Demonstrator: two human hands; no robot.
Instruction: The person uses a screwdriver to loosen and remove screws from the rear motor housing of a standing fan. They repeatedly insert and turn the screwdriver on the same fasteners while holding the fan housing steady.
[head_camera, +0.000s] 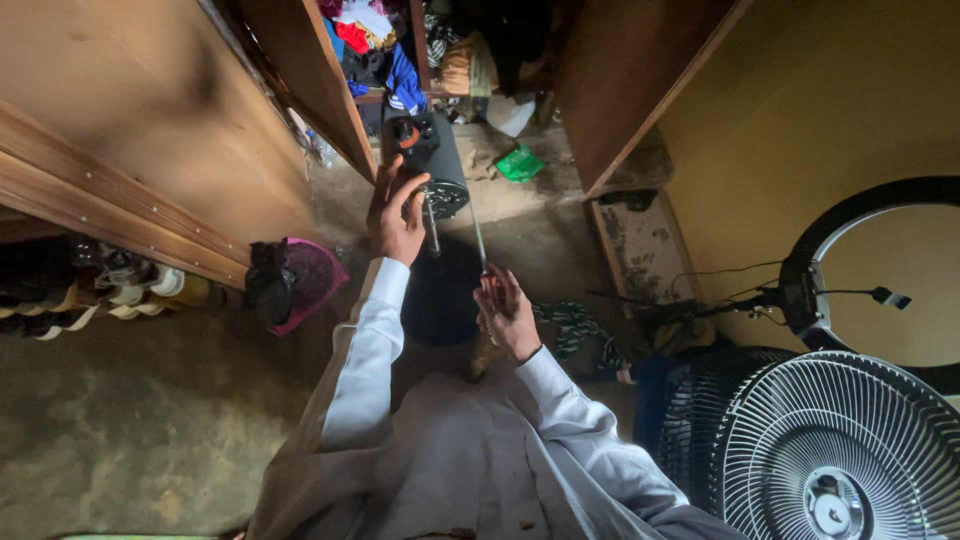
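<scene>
**Hands on a stripped pedestal fan**

Standing on the concrete floor (150, 440) between brown wooden cupboards (160, 130): a black fan motor head with control knobs (425, 150) atop a thin metal pole (478, 235) and round black base (440, 295). Left hand (395, 215) wrapped around the motor head's side, fingers curled. Right hand (507, 312) lower, loosely closed at the pole, perhaps pinching something small and reddish; too dim to tell. Leaning nearby at right, well apart: round white fan grille (840, 450). At left, pink basket with black bag (295, 280).
</scene>
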